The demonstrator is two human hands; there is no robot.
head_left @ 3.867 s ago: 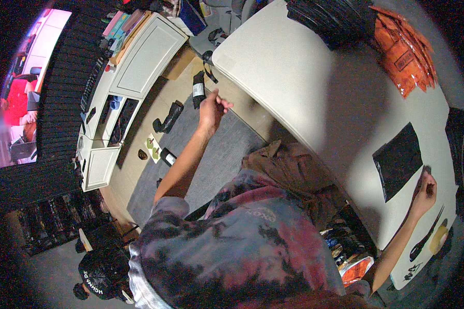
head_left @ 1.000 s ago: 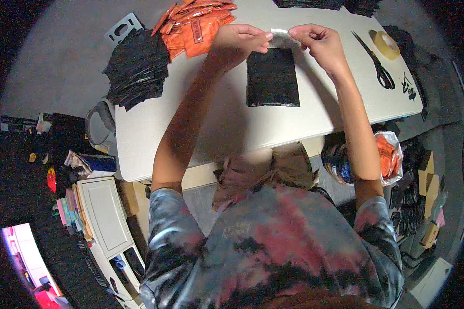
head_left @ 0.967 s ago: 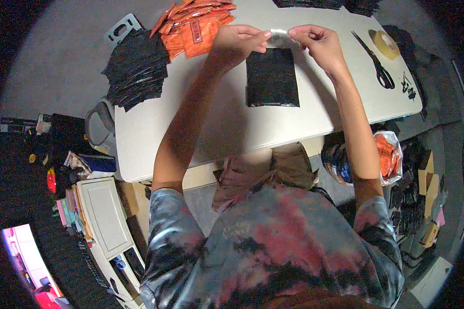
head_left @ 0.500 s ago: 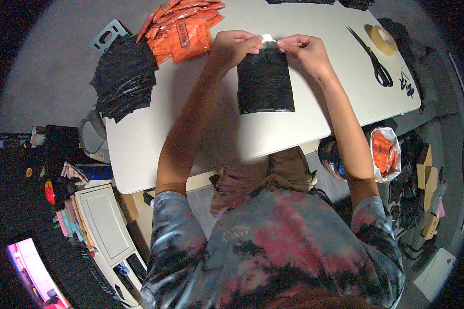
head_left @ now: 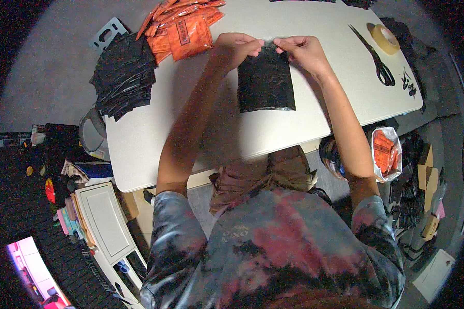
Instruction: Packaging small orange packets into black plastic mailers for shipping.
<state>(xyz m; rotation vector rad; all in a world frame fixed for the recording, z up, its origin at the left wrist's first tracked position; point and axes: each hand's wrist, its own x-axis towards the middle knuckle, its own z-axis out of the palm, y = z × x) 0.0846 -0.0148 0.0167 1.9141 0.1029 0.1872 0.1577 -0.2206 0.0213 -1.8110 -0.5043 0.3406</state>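
Observation:
A flat black plastic bag (head_left: 265, 85) lies on the white table (head_left: 191, 139) in front of me. Its far edge is between my two hands. At the left corner of that edge, my left hand (head_left: 241, 47) pinches the bag with thumb and forefinger. My right hand (head_left: 305, 53) does the same a short way to the right, its fingers curled. Both forearms reach forward across the table. Off to the left sit a stack of black bags (head_left: 122, 77) and a pile of orange packets (head_left: 191, 36).
Black scissors (head_left: 379, 64), a roll of clear tape (head_left: 385, 39) and small black scraps (head_left: 409, 82) rest at the table's right end. Below that side stands a white-lined bin (head_left: 394, 170) with orange packets. A white cabinet (head_left: 105, 219) is at lower left.
The white, shiny strip that showed between my fingertips at the bag's far edge is no longer visible; black plastic shows there now. My hands have hardly moved.

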